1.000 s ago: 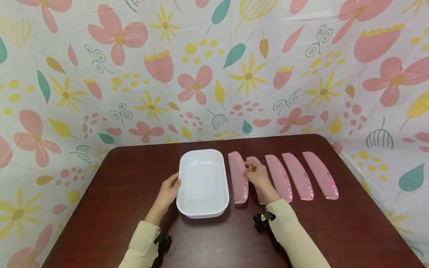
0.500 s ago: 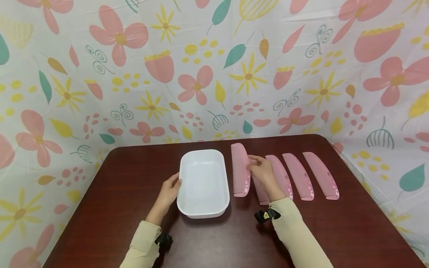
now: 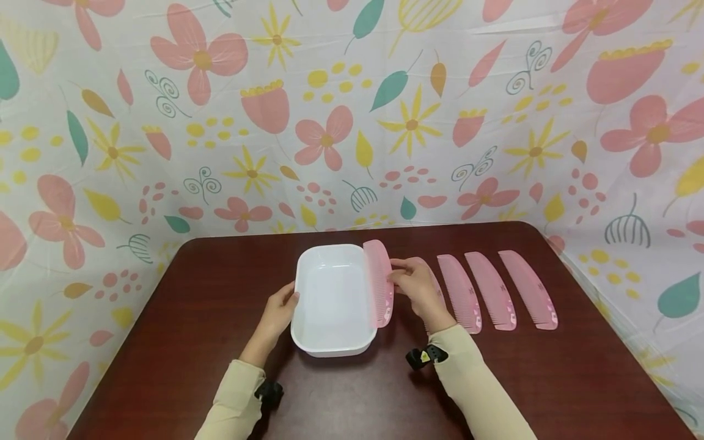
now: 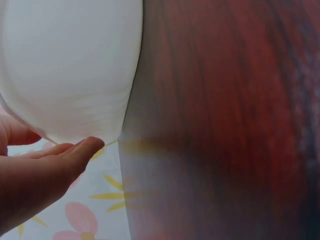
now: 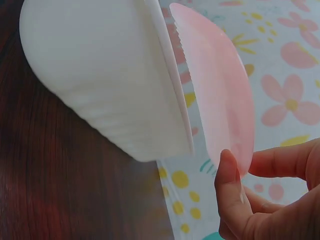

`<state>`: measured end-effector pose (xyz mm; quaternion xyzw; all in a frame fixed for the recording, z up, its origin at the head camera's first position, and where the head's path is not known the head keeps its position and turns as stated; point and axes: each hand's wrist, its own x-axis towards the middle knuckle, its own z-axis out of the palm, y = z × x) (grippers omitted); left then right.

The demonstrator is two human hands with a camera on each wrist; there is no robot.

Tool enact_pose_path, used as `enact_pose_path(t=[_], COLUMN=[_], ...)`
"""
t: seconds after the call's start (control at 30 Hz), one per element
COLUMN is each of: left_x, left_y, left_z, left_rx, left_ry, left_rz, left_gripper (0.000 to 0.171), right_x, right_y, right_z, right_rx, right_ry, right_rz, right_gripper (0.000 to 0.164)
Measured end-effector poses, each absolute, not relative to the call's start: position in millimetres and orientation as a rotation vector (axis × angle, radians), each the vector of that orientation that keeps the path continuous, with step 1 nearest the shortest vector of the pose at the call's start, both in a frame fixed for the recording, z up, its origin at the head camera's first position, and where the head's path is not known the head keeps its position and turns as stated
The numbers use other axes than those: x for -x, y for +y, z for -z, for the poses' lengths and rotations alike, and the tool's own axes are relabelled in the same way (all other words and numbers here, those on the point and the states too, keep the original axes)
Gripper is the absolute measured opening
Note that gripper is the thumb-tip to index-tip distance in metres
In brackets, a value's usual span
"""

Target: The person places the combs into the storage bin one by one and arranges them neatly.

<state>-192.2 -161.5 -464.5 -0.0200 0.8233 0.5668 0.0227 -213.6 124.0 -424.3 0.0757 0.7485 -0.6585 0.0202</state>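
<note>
A pink comb hangs above the right rim of a white rectangular tray, teeth toward the tray. My right hand pinches its curved back between thumb and fingers; the right wrist view shows the comb held up, apart from the tray's rim. At the tray's left side, my left hand holds the rim with thumb and fingers, and the left wrist view has the fingertips against the tray's edge. Nothing lies inside the tray.
To the right, pink combs lie in a row: one partly hidden by my right hand, then a second, a third and a last one. They rest on a dark red-brown table. Behind hangs a flower-patterned cloth.
My right hand has lifted the leftmost comb off the table and carried it left to the tray's right rim. The left hand stays on the tray.
</note>
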Motion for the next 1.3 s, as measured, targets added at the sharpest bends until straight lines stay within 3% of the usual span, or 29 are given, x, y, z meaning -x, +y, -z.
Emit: enact_pose_path(t=[0.73, 1.3], left_x=[194, 193], left_y=[-161, -164], left_z=[466, 467], left_rx=[0.043, 0.049], left_ry=[2.545, 2.533], left_rz=[-1.775, -1.769], left_gripper=[0.043, 0.044], right_x=[214, 216], right_y=[71, 34], right_z=[413, 426], right_rx=[-0.201, -0.171], right_ry=[2.186, 2.163], right_rz=[2.103, 2.041], right_gripper=[0.038, 0.036])
